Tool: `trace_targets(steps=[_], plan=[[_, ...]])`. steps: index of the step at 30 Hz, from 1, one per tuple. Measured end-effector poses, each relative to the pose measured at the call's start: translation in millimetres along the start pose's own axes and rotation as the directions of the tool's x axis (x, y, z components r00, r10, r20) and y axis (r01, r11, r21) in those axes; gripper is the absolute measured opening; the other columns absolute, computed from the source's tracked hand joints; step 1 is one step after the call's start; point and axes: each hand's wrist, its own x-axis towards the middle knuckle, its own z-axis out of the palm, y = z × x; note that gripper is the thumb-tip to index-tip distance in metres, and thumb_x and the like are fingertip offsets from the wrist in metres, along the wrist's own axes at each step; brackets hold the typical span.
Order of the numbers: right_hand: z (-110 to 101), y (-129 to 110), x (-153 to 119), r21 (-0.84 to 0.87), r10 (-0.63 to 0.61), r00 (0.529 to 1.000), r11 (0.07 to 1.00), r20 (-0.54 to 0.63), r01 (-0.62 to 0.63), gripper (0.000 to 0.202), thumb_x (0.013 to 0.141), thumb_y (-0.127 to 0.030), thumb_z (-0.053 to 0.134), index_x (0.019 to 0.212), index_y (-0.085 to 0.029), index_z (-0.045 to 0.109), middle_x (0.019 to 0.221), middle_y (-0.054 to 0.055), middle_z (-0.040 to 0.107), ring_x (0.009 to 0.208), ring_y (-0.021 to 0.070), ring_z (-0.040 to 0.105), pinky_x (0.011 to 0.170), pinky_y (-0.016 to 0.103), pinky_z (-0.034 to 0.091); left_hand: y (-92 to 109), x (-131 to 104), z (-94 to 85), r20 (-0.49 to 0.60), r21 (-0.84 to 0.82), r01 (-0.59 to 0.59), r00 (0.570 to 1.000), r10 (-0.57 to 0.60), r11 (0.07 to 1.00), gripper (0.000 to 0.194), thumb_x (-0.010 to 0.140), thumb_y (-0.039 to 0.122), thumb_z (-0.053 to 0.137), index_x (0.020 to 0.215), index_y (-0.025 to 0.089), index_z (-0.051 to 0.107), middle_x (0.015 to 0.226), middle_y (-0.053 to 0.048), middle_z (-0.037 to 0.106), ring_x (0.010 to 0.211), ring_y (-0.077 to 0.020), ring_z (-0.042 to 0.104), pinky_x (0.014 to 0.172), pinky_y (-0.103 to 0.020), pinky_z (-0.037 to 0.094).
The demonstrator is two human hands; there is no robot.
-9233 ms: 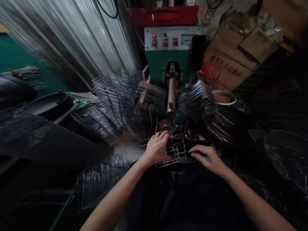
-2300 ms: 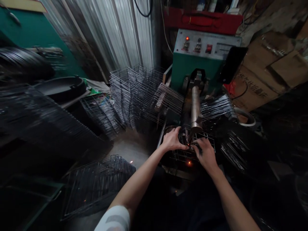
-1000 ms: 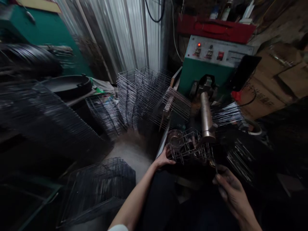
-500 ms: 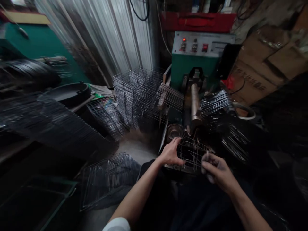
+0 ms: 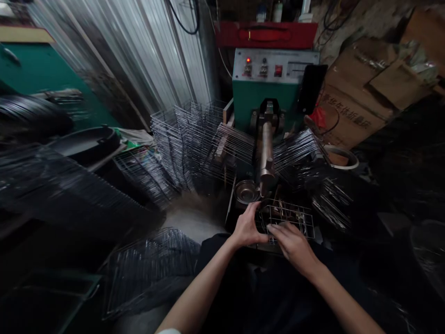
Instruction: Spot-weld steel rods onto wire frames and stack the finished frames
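A small wire rack (image 5: pixel 295 208) lies under the welding electrode (image 5: pixel 267 171) of a green machine. At its left end my left hand (image 5: pixel 246 227) is closed, thumb on the near side and fingers on the far side. My right hand (image 5: pixel 294 243) reaches over the rack's near edge, its fingers together and pointing left, close to my left thumb. Whatever its fingertips pinch, if anything, is hidden. A round metal dish (image 5: pixel 246 191) sits just beyond my left hand.
Stacked wire racks (image 5: pixel 184 139) stand left of the machine (image 5: pixel 239 97). Bundled wires (image 5: pixel 295 150) and more wire pieces (image 5: pixel 332 204) lie to the right. Wire panels (image 5: pixel 153 264) are at lower left. A cardboard box (image 5: pixel 354 106) and a phone-like black slab (image 5: pixel 312 88) are at right.
My right hand has moved left from the rack's right side to beside my left thumb, uncovering the rack's right end. My left hand keeps its hold. The camera view has turned slightly right.
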Motion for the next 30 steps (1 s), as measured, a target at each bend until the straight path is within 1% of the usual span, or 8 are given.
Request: trace_targets(steps=[4,8,12,15,18,24,28,30], plan=[[0.9,-0.9,-1.0,0.001,-0.045,0.998,0.999,-0.043,0.045,0.045,0.096,-0.006,0.046,0.138,-0.02,0.056,0.119,0.01,0.071,0.105,0.0232,0.067,0.091,0.042,0.058,0.5,0.2,-0.5,-0.029,-0.01,-0.009,1.0,0.008,1.0,0.106,0.052,0.034,0.084,0.144,0.025,0.033,0.146,-0.012,0.047,0.129,-0.0342,0.053,0.106,-0.051,0.047],[1.2,0.7,5.8,0.07,-0.036,0.997,0.997,-0.07,0.041,0.04,0.097,-0.008,0.049,0.133,-0.021,0.059,0.113,0.009,0.073,0.103,0.0229,0.068,0.09,0.042,0.059,-1.9,1.9,-1.8,-0.024,-0.025,0.008,1.0,-0.008,1.0,0.109,0.05,0.034,0.085,0.145,0.024,0.033,0.146,-0.012,0.047,0.132,-0.035,0.051,0.108,-0.051,0.046],[0.5,-0.7,10.3,0.099,-0.028,0.996,0.994,-0.083,0.037,0.037,0.096,-0.009,0.051,0.129,-0.022,0.062,0.11,0.009,0.074,0.1,0.0231,0.069,0.088,0.042,0.059,-3.7,2.8,-2.0,-0.016,-0.042,0.007,1.0,-0.008,0.999,0.11,0.048,0.033,0.086,0.145,0.023,0.034,0.147,-0.013,0.046,0.133,-0.035,0.05,0.109,-0.051,0.045],[-2.5,-3.1,12.1,0.106,-0.014,0.997,0.994,-0.072,0.022,0.038,0.095,-0.009,0.051,0.128,-0.023,0.063,0.11,0.008,0.074,0.1,0.0231,0.069,0.087,0.041,0.06,-4.7,2.0,-0.7,-0.032,-0.088,0.0,0.999,-0.003,0.996,0.109,0.048,0.033,0.086,0.144,0.025,0.035,0.146,-0.011,0.048,0.133,-0.034,0.051,0.11,-0.05,0.044],[-5.2,-3.5,16.0,0.106,-0.023,0.998,0.994,-0.053,0.028,0.037,0.096,-0.009,0.05,0.127,-0.023,0.064,0.11,0.008,0.074,0.099,0.0233,0.069,0.089,0.043,0.059,-8.0,2.0,1.6,-0.049,-0.136,-0.011,0.999,0.004,0.991,0.108,0.049,0.034,0.087,0.144,0.027,0.036,0.144,-0.01,0.05,0.132,-0.0332,0.052,0.111,-0.05,0.044],[-4.3,1.9,27.3,0.09,-0.035,0.998,0.995,-0.05,0.039,0.035,0.096,-0.008,0.049,0.123,-0.021,0.065,0.106,0.01,0.074,0.096,0.0231,0.069,0.085,0.041,0.06,-17.1,8.4,2.5,-0.089,-0.156,-0.032,0.996,0.018,0.987,0.106,0.052,0.036,0.088,0.144,0.025,0.037,0.143,-0.009,0.051,0.132,-0.0318,0.052,0.111,-0.048,0.045],[-0.5,8.0,32.7,0.085,-0.019,0.999,0.996,-0.044,0.022,0.033,0.096,-0.009,0.051,0.122,-0.022,0.065,0.109,0.009,0.074,0.1,0.0241,0.068,0.093,0.046,0.057,-18.9,15.2,-1.0,-0.085,-0.146,-0.017,0.996,0.005,0.989,0.106,0.052,0.04,0.088,0.144,0.024,0.037,0.141,-0.01,0.052,0.13,-0.0323,0.053,0.109,-0.047,0.046],[2.0,10.7,34.7,0.088,-0.019,0.999,0.996,-0.049,0.023,0.032,0.096,-0.009,0.051,0.121,-0.022,0.066,0.109,0.008,0.074,0.101,0.0242,0.069,0.094,0.046,0.056,-20.3,18.4,-2.0,-0.085,-0.144,-0.011,0.996,-0.001,0.99,0.104,0.053,0.041,0.088,0.144,0.023,0.038,0.14,-0.011,0.053,0.129,-0.0326,0.054,0.108,-0.048,0.046]])
